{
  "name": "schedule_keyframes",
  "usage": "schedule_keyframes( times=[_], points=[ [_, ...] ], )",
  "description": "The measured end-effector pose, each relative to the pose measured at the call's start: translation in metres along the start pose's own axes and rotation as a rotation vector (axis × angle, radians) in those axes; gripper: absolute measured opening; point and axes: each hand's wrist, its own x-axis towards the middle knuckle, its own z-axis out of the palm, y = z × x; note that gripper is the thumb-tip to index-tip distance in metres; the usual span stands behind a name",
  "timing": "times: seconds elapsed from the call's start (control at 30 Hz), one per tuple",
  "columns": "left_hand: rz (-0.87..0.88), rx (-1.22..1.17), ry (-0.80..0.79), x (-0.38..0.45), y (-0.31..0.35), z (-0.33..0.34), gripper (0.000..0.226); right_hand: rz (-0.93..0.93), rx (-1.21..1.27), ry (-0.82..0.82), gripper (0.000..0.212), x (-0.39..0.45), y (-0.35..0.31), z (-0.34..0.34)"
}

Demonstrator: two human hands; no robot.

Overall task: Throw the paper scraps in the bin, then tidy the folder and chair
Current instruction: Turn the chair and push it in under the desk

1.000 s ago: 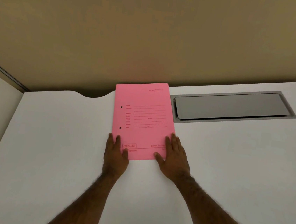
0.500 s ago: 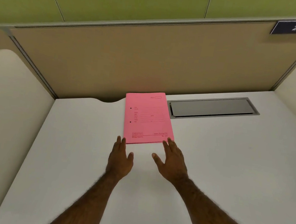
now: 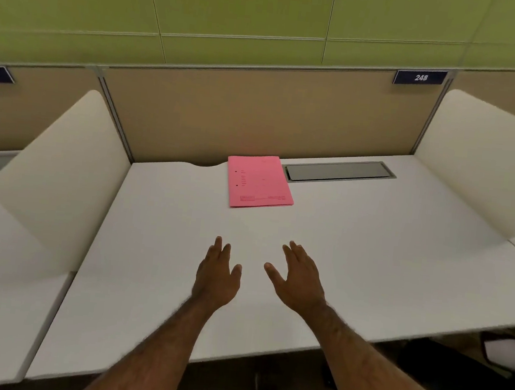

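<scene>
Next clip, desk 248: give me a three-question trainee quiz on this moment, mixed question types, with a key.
1. True or false: the left hand rests on the pink folder.
2. What lies right of the folder, set into the desk? A) grey cable hatch B) keyboard C) bin
3. What number is on the sign above the partition?

Key
1. False: both hands are open and empty, and the right hand is clear of the folder too.
2. A
3. 248
</scene>
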Motion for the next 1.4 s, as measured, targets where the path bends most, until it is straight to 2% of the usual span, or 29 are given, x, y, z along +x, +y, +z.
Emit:
schedule_keyframes(
  times=[0.1,0.17,0.67,0.8,1.07,1.27,1.4],
  points=[
    [0.023,0.005,-0.007,-0.047,0.001,-0.005,0.061,0.012,-0.006,0.030,0.088,-0.050,-0.007,-0.008],
    [0.032,0.004,-0.014,-0.075,0.004,-0.007,0.060,0.014,-0.015,0.037,0.080,-0.080,-0.008,-0.014],
    [0.140,-0.034,0.079,-0.195,0.104,0.004,0.054,0.045,-0.065,0.161,0.078,-0.214,0.042,-0.097],
    [0.131,-0.061,0.101,-0.229,0.148,0.025,0.054,0.028,-0.048,0.181,0.077,-0.253,0.081,-0.131],
    [0.170,-0.165,0.099,-0.330,0.271,0.106,0.053,-0.018,-0.109,0.173,0.077,-0.338,0.204,-0.218],
    [0.342,-0.135,0.043,-0.389,0.363,0.152,0.053,0.055,-0.139,0.314,0.076,-0.385,0.281,-0.305],
    [0.527,-0.133,-0.005,-0.428,0.430,0.177,0.054,0.146,-0.161,0.423,0.075,-0.414,0.337,-0.366]
  ],
)
